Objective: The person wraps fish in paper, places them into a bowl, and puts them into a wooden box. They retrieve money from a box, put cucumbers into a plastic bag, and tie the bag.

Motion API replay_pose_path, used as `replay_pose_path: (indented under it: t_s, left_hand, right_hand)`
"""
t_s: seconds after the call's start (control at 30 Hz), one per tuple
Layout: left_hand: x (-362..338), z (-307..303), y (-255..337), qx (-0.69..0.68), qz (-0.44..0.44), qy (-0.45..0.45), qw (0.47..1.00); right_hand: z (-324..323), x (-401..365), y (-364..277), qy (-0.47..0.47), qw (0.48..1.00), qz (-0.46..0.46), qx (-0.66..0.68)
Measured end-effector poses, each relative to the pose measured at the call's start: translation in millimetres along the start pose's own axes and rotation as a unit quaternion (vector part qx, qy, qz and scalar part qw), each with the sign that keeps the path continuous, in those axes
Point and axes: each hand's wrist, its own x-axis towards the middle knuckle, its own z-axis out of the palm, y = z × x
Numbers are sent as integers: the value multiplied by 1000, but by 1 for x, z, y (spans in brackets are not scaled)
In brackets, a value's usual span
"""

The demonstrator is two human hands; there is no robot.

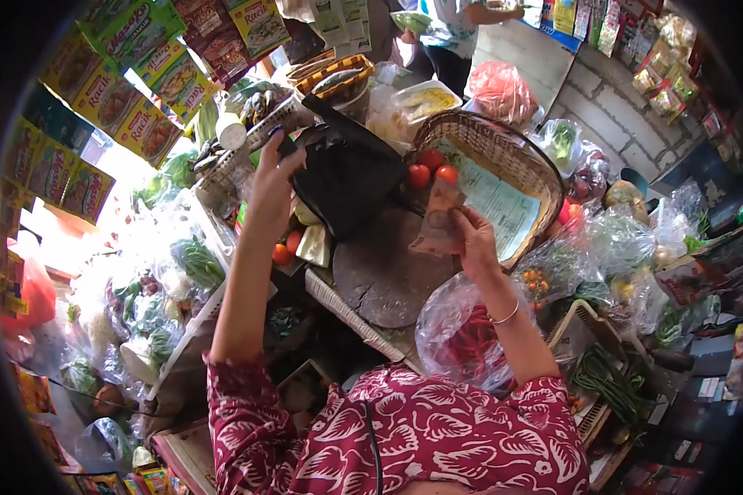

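My right hand (477,239) pinches a creased brownish banknote (439,221) between thumb and fingers, over the edge of a round dark wooden block (384,276). My left hand (271,177) is raised at the near side of a black plastic bag (347,177), with a dark piece of the bag between its thumb and index finger. The bag stands behind the block, one handle sticking up. Red tomatoes (418,176) sit in a woven basket (545,177) just beyond the banknote. A clear bag of red chillies (470,338) lies under my right forearm.
Bagged vegetables (182,256) crowd the left side, and more bags (627,239) fill the right. Seasoning sachets (128,115) hang at upper left. A bundle of long green beans (607,384) lies at right. Another person (450,29) stands across the stall.
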Motion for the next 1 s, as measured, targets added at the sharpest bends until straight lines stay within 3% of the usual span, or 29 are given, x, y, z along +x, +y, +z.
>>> replay_pose_path:
  t_s: [0.07,0.13,0.2,0.23,0.3,0.33,0.4,0.43,0.5,0.53,0.6,0.73,0.8,0.87,0.93,0.97,1.0]
  left_hand:
    - [-39,2,-11,56,22,32,998]
    - [-71,-5,-42,101,48,-33,993]
    - [-98,-8,-66,42,30,-126,991]
    - [-107,-7,-69,9,16,-128,992]
    - [-125,-5,-73,-56,-12,-129,990]
    - [-132,-10,-71,-135,-22,-89,987]
    - [-142,-24,-69,-234,33,39,971]
    - [-148,-30,-62,-365,-5,93,926]
    - [-154,-56,-73,-355,-1,135,925]
    - [-161,-67,-81,-350,-10,150,925]
    - [-167,-66,-95,-343,-56,113,931]
    - [-170,-32,-92,-418,-194,81,884]
    - [-167,-25,-96,-492,-121,1,862]
    - [-162,-12,-106,-395,-67,46,915]
    - [-158,-8,-122,-400,-90,56,911]
    - [-157,-8,-121,-401,-118,76,905]
    - [-157,-8,-117,-398,-110,64,909]
  right_hand:
    - [26,-12,-13,-32,999,-11,-32]
    - [58,-27,-17,-41,997,-5,-60]
    - [80,-37,-8,-186,967,-53,-166]
    - [91,-43,-4,-197,965,-40,-168]
    - [113,-59,7,-319,916,-28,-241]
    - [124,-66,6,-340,910,-1,-236]
    - [135,-67,9,-345,895,77,-273]
    - [136,-68,16,-351,884,111,-287]
    - [136,-62,31,-287,927,21,-239]
    - [142,-64,36,-301,921,34,-246]
    - [149,-65,36,-270,956,30,-110]
    - [158,-75,36,-357,917,29,-177]
    - [154,-82,42,-390,905,33,-166]
    - [145,-83,46,-408,889,-13,-206]
    - [142,-92,38,-387,895,1,-220]
    - [133,-88,40,-377,861,-82,-333]
    - [126,-86,37,-373,861,-97,-333]
